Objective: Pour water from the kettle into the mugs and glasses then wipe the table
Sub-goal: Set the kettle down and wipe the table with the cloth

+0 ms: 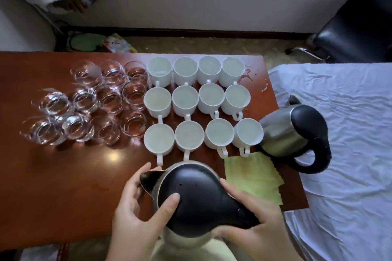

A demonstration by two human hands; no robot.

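Observation:
A steel kettle with a black lid (197, 199) stands at the near edge of the brown table (63, 193). My left hand (135, 214) cups its spout side, thumb pressed on the lid. My right hand (254, 224) grips the black handle. Several white mugs (191, 104) stand in rows behind it, water in them. To their left stand several clear glasses (95, 104), some with water. A yellow-green cloth (254, 176) lies flat on the table right of the kettle.
A second steel kettle (292, 133) stands at the table's right edge, handle over a bed with a white sheet (343, 133). Water is spilled at the table's far right corner (248, 76). A black chair (356, 34) stands beyond the bed.

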